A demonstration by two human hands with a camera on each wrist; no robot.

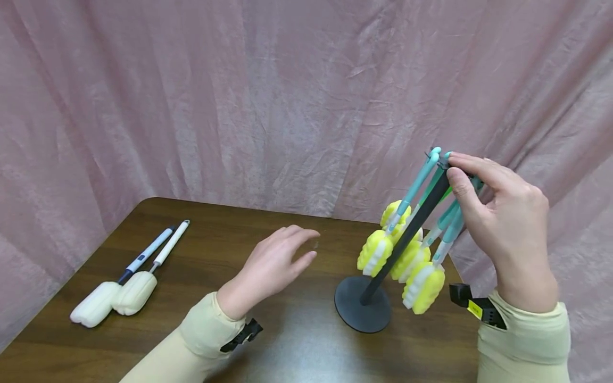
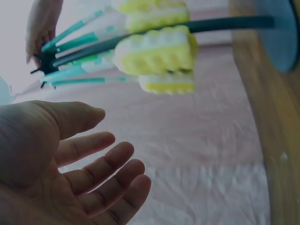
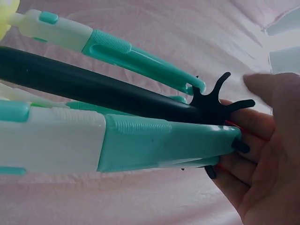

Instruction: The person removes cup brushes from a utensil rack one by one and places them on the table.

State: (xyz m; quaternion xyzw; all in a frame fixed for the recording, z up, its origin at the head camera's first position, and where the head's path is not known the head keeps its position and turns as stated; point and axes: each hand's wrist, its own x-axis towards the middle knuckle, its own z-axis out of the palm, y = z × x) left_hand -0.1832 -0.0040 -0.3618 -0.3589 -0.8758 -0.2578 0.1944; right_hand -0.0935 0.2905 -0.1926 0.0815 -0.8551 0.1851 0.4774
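Note:
A black stand (image 1: pixel 411 234) with a round base rises at the right of the table. Several sponge brushes with teal handles (image 3: pixel 140 138) and yellow-and-white heads (image 1: pixel 424 287) hang from the hooks (image 3: pixel 220 96) at its top. My right hand (image 1: pixel 507 213) is at this top, fingers extended and touching around the hooks; in the right wrist view its thumb stands apart from them. Left of the stand, my left hand (image 1: pixel 273 260) hovers above the table, holding nothing. The left wrist view shows its fingers (image 2: pixel 110 164) relaxed and slightly bent, apart from the brushes.
Two brushes with whitish sponge heads lie on the left of the brown table (image 1: pixel 215 229): one has a light blue handle (image 1: pixel 149 250), the other a white handle (image 1: pixel 172 243). Their heads touch or overlap. A pink curtain (image 1: pixel 297 106) hangs behind the table.

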